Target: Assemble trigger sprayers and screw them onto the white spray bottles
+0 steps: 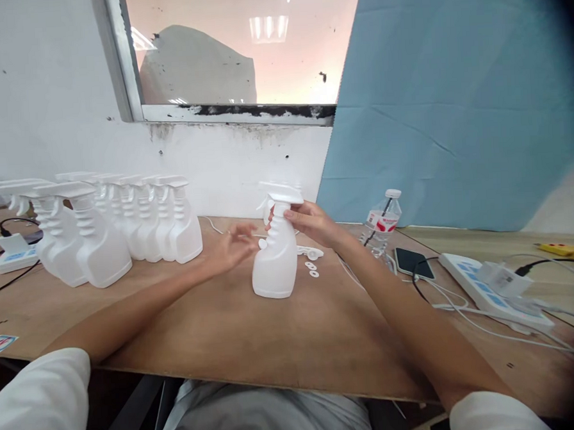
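Note:
A white spray bottle (276,260) stands upright on the table in front of me, its trigger head pointing left. My right hand (311,221) is closed around its neck, just under the head. To the left of the bottle, my left hand (238,246) has its fingers apart and holds nothing that I can see. A small round white piece (262,244) shows between that hand and the bottle; what it rests on is unclear. Behind the bottle, to its right, lie a white plastic part (310,252) and several small white rings (312,269).
Several white spray bottles (101,250) stand grouped at the left on the brown table (255,345). On the right are a clear drink bottle (382,223), a phone (414,263) and a power strip (493,294) with cables. Another power strip (16,258) sits far left.

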`<state>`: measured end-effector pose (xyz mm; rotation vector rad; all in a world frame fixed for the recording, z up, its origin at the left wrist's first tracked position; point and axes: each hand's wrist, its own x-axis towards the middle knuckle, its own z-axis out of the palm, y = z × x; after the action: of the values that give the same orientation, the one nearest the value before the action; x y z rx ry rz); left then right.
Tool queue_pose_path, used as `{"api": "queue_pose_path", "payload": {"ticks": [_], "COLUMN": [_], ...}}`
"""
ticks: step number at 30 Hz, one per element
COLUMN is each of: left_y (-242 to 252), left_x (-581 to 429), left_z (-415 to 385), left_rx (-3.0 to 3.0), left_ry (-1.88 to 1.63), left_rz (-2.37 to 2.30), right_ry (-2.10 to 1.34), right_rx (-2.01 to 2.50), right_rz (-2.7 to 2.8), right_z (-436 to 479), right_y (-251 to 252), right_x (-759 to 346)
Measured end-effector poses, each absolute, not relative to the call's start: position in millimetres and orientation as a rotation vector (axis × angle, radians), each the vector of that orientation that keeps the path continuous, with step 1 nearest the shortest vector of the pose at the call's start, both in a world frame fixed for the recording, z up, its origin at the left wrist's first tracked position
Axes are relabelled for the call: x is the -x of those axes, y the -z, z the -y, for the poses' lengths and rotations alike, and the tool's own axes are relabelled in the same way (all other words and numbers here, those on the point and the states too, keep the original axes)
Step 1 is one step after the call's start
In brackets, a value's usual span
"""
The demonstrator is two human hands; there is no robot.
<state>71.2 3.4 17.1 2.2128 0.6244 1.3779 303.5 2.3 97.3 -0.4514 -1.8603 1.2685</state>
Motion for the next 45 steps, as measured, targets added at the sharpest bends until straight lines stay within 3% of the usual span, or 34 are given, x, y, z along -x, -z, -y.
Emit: {"api": "queue_pose_path", "payload": {"ticks": [3, 8, 14, 45], "left_y": [-72, -123, -118, -121], "left_x": [-81, -97, -101, -96], "left_z": [-12, -9, -3, 0], "left_rx": [-2.180, -2.297, -2.230, -2.194], "left_ry": [-1.662, -1.560, -1.559, -1.468], "left_rz": [-0.455, -0.548, -0.550, -0.523], "right_ry": [-1.270, -1.315, -1.275, -1.292], "right_rx": [0.427, 0.374, 0.341, 0.319], "right_rz": [1.839, 1.749, 1.528, 1.492], "right_z": [-2, -2, 1, 6], "right_y": [-95, -85, -69, -72], "right_x": [-299, -289, -273, -268]}}
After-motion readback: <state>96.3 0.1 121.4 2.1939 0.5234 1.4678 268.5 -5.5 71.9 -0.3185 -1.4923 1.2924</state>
